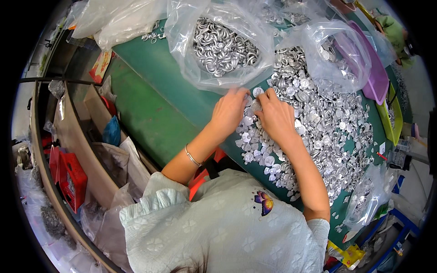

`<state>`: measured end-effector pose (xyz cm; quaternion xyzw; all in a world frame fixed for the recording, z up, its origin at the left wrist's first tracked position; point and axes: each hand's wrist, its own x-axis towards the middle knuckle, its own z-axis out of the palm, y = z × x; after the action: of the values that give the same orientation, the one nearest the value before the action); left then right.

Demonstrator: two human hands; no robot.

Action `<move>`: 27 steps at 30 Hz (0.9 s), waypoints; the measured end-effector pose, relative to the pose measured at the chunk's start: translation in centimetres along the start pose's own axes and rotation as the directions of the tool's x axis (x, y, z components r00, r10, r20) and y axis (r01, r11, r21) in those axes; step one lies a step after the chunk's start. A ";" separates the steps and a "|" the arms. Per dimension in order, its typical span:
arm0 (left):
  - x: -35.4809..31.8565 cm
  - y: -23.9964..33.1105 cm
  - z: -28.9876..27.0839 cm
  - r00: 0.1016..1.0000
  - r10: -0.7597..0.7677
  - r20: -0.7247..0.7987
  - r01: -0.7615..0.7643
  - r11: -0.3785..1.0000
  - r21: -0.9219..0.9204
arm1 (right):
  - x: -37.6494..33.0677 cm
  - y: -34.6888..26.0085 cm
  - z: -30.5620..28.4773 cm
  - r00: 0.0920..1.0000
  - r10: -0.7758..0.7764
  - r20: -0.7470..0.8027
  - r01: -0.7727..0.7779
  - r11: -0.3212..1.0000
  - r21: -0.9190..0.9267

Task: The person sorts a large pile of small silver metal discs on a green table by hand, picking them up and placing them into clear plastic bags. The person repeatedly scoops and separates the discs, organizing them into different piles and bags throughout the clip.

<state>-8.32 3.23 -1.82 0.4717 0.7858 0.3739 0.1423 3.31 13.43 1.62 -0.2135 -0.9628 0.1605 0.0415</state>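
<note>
My left hand (229, 111) and my right hand (276, 116) are close together over the green table (168, 93), at the left edge of a big spread of loose silver metal pieces (314, 123). Curled fingers of my right hand close on a round silver medallion (256, 105). A second small disc (248, 100) shows at the left hand's fingertips, which are slightly blurred and pinched together. Another round medallion (258, 91) lies just beyond, between the two hands. Flower-edged silver pieces (248, 136) lie below my hands.
Ahead of my hands stands an open clear plastic bag (223, 48) of silver rings. Another clear bag (337, 54) lies on the heap, beside a purple basket (375, 79) and a yellow-green tray (395, 116). Left of the table are shelves with a red basket (73, 182).
</note>
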 end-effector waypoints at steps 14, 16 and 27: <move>1.6 0.3 -1.4 0.970 0.036 0.239 -0.058 0.995 0.087 | -0.3 0.0 0.3 1.000 0.011 -0.003 -0.010 0.993 0.119; 1.2 0.2 -1.5 0.980 0.023 0.198 -0.030 0.999 0.031 | -0.5 -0.3 0.8 0.999 0.031 -0.007 -0.030 0.984 0.178; -0.3 1.8 -1.3 0.857 -0.284 0.430 0.515 0.426 -0.744 | -1.2 0.6 1.2 0.983 0.128 -0.133 -0.055 0.892 0.449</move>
<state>-7.76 2.89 0.28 0.1834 0.5729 0.5985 0.5291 4.46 13.13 0.29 -0.2559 -0.8833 0.3598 0.1580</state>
